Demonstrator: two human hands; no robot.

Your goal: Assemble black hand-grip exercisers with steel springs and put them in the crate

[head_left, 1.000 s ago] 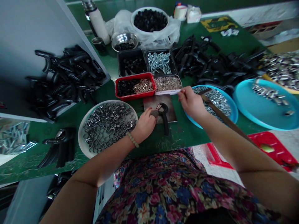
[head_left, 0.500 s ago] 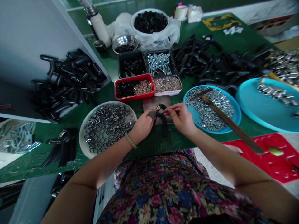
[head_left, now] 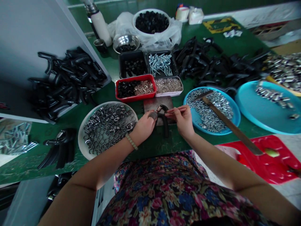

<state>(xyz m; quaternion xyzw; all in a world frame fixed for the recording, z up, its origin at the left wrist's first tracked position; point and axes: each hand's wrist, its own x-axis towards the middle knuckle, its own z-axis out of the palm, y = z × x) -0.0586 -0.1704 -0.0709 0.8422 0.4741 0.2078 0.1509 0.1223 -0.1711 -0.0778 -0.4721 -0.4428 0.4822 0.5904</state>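
My left hand grips a black spring hand gripper, its grey-wrapped thumb pressed on the top of the tool. The tool stands over a dark metal plate. My right hand pinches a thin metal pin between thumb and fingertips, its tip reaching the steel spring end of the gripper. Whether the pin enters the tool is hidden at this size.
A white bowl of steel rings lies left of my hands. A blue tray of nuts with a long flat tool lies right. Behind stand a red tray, a tin of small parts, and piles of black grips.
My right hand has moved left from beside the blue tray to the gripper, now with the thin pin between its fingers. My left hand has stayed on the gripper.
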